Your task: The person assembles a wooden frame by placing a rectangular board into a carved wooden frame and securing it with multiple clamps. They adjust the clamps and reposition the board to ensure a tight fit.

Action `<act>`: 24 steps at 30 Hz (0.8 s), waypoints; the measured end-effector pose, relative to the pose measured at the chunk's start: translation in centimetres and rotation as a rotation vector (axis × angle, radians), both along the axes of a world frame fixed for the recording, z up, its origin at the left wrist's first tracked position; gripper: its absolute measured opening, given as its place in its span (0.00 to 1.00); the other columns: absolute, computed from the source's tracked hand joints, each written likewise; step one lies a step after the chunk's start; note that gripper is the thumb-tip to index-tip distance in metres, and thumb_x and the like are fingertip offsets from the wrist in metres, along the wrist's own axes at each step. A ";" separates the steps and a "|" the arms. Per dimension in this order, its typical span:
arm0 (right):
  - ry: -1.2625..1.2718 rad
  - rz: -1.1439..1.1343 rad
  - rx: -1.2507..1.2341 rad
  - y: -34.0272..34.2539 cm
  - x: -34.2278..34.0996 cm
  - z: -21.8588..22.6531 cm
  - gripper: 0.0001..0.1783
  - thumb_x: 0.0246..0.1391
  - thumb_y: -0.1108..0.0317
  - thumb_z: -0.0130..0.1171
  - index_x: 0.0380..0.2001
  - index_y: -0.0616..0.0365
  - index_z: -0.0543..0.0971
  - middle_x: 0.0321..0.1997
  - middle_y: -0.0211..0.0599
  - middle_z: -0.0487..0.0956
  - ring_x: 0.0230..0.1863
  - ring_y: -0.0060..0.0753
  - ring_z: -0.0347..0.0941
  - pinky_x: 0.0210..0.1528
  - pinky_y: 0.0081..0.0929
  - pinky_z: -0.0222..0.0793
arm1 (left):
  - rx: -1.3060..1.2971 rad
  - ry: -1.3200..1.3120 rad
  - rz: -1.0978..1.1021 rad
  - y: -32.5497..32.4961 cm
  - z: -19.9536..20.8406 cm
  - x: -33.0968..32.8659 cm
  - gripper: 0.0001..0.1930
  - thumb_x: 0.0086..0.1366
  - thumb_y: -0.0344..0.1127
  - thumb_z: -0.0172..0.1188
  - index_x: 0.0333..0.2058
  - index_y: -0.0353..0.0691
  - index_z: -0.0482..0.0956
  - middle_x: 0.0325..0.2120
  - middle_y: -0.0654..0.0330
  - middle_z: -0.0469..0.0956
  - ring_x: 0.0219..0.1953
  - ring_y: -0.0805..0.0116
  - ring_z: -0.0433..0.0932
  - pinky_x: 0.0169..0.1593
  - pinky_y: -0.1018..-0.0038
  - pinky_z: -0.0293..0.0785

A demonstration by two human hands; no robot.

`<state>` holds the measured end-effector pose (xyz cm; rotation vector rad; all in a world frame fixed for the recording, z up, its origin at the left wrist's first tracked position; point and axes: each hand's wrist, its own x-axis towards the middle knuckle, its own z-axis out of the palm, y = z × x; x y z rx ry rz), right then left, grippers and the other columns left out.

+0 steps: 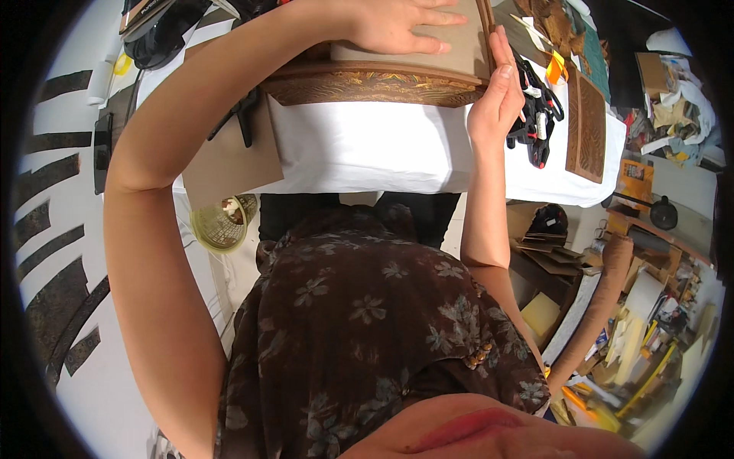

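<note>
At the top of the head view, a brown wooden frame or shallow box (375, 88) with an ornate patterned side lies on a white-covered table (367, 145). A flat beige panel (459, 63) sits inside its raised edges. My left hand (397, 27) rests flat on this panel, palm down with the fingers spread. Against the right edge of the frame stands my right hand (497, 103), its fingers stretched out along the side and its thumb near the corner. Neither hand grasps anything that I can see. The far part of the frame is cut off by the picture's edge.
Right of the frame lie a pile of black tools or pens (541, 126), an orange clip-like piece (556, 67) and a carved wooden board (586, 126). A greyish-brown sheet (237, 157) overhangs the table's front left, above a mesh basket (218, 229). Clutter fills the right side.
</note>
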<state>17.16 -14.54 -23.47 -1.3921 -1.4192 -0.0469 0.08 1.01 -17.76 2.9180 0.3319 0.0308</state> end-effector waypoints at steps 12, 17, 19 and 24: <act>0.014 0.003 -0.005 0.0 -0.9 0.0 0.33 0.73 0.55 0.25 0.59 0.70 0.72 0.66 0.52 0.69 0.68 0.44 0.63 0.70 0.36 0.55 | -0.109 -0.210 -0.054 -0.1 -0.1 -1.5 0.35 0.70 0.57 0.42 0.68 0.42 0.59 0.71 0.49 0.51 0.74 0.45 0.41 0.74 0.52 0.34; 0.059 0.009 0.003 0.2 -1.5 0.0 0.32 0.73 0.56 0.27 0.59 0.70 0.72 0.66 0.53 0.69 0.68 0.46 0.64 0.70 0.37 0.55 | -0.109 -0.065 -0.058 0.2 1.2 -2.1 0.34 0.70 0.56 0.42 0.68 0.41 0.60 0.71 0.49 0.51 0.74 0.45 0.42 0.74 0.53 0.34; 0.080 0.033 0.039 0.2 -1.8 0.2 0.29 0.72 0.59 0.30 0.58 0.72 0.72 0.66 0.56 0.69 0.67 0.49 0.65 0.69 0.39 0.57 | -0.076 -0.024 -0.055 0.6 0.9 -1.8 0.33 0.71 0.55 0.41 0.67 0.40 0.61 0.71 0.49 0.51 0.74 0.45 0.42 0.74 0.53 0.35; 0.059 -0.022 -0.007 0.1 -2.0 -0.1 0.34 0.73 0.53 0.24 0.59 0.70 0.71 0.66 0.55 0.68 0.68 0.49 0.64 0.69 0.41 0.57 | -0.131 -0.132 -0.077 -0.5 1.8 -3.1 0.33 0.71 0.55 0.41 0.67 0.39 0.62 0.71 0.48 0.51 0.74 0.45 0.42 0.74 0.54 0.35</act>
